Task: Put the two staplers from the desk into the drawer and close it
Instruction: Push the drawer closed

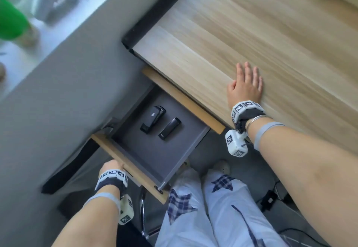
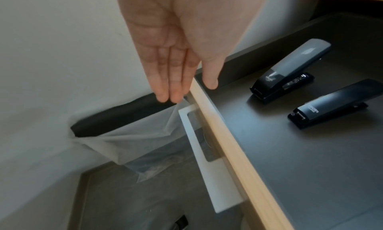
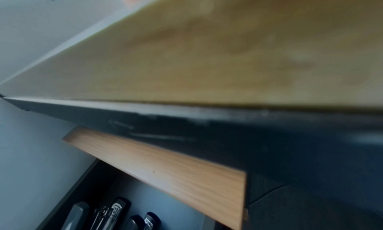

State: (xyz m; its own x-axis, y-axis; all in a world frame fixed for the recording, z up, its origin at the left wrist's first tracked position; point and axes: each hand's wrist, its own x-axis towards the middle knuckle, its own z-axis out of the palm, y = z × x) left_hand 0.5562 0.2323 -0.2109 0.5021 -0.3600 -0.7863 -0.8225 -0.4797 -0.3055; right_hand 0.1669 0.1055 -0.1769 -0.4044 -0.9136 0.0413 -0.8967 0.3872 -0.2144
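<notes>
The drawer [image 1: 155,149] under the wooden desk [image 1: 251,33] stands pulled out. Two black staplers lie side by side on its dark floor: a bulkier one [image 1: 153,119] [image 2: 290,71] and a slimmer one [image 1: 169,129] [image 2: 335,102]. My left hand [image 1: 110,166] [image 2: 189,89] is at the left end of the wooden drawer front [image 2: 228,143], with straight fingers [image 2: 172,86] down its outer face and the thumb over the inner side. My right hand [image 1: 245,84] rests flat on the desk top, holding nothing. The right wrist view shows the desk edge and the staplers [image 3: 114,215] below.
A white bar handle [image 2: 201,160] sits on the drawer front. A clear plastic bag [image 2: 134,143] hangs beside a black desk leg [image 1: 67,169]. My legs in pale trousers [image 1: 213,208] are just behind the drawer. Cables [image 1: 271,198] lie on the grey floor.
</notes>
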